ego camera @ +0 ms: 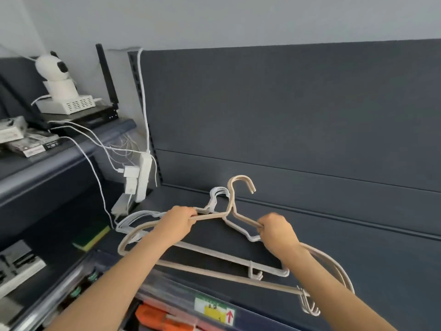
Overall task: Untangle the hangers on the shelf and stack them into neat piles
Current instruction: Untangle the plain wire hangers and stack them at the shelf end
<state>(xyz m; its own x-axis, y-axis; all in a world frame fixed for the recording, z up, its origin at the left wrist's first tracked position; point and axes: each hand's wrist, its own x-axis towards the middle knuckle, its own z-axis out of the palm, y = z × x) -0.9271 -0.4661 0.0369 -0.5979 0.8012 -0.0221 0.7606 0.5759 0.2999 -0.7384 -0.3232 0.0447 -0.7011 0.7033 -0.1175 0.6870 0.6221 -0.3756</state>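
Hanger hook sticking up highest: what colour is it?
Beige hook, next to white hangers; the head view shows it best.

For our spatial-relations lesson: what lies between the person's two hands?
In the head view, between the left hand and right hand run the shoulders of thin beige hangers and white hangers, their hooks rising above the gap.
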